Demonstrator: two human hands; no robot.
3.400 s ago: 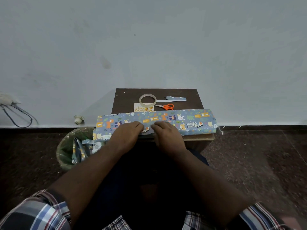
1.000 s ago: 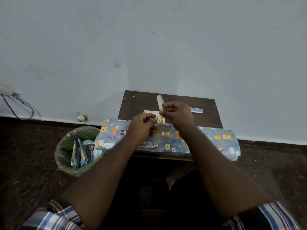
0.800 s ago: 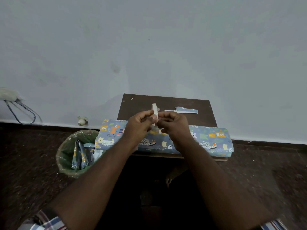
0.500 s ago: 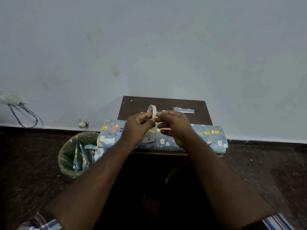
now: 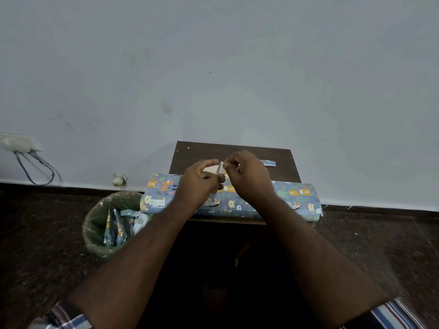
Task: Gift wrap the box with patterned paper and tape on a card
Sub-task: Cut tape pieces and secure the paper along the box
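Observation:
A long box wrapped in blue animal-print paper (image 5: pixel 294 198) lies across the near edge of a small dark table (image 5: pixel 190 153). Above it, my left hand (image 5: pixel 198 184) grips a clear tape roll (image 5: pixel 219 167), seen edge-on between my hands. My right hand (image 5: pixel 247 179) pinches at the roll's edge with thumb and forefinger. A pale card (image 5: pixel 209 169) lies on the table behind my left hand, mostly hidden. The scissors are hidden behind my hands.
A strip of leftover patterned paper (image 5: pixel 268 163) lies at the table's back right. A lined waste bin (image 5: pixel 95 224) with paper scraps stands on the dark floor to the left. A wall socket with cables (image 5: pixel 16 144) is far left. The wall is close behind the table.
My hands left the wrapped box, picked up the tape roll and now hold it together above the box. The roll has turned edge-on.

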